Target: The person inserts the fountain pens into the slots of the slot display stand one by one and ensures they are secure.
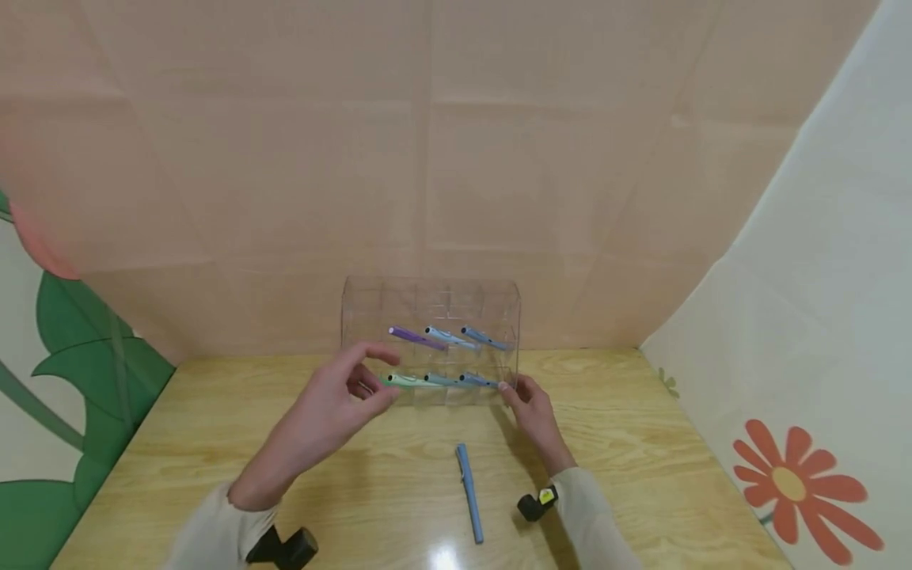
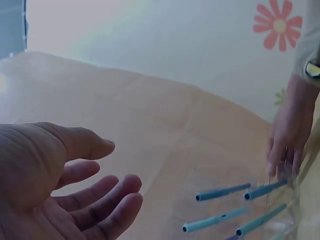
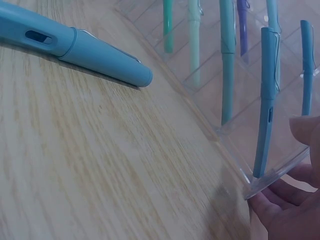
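Note:
A clear plastic pen rack (image 1: 435, 301) stands against the back wall. On its upper tier lie a purple pen (image 1: 417, 338), a light blue pen (image 1: 452, 338) and a blue pen (image 1: 484, 339). Several green, teal and blue pens fill the lower tier, among them a pale green pen (image 1: 408, 381). My right hand (image 1: 533, 416) grips the rack's lower right edge, thumb in front and fingers behind. Beside the left end, my left hand (image 1: 342, 400) holds nothing, its thumb and fingers apart. One blue fountain pen (image 1: 469, 492) lies on the table before the rack.
The wooden table (image 1: 399, 475) meets a peach cloth backdrop (image 1: 427, 158) behind the rack. Patterned sheets with a red flower (image 1: 789, 483) and green leaves (image 1: 85, 356) flank the table. A dark camera sits on each wrist.

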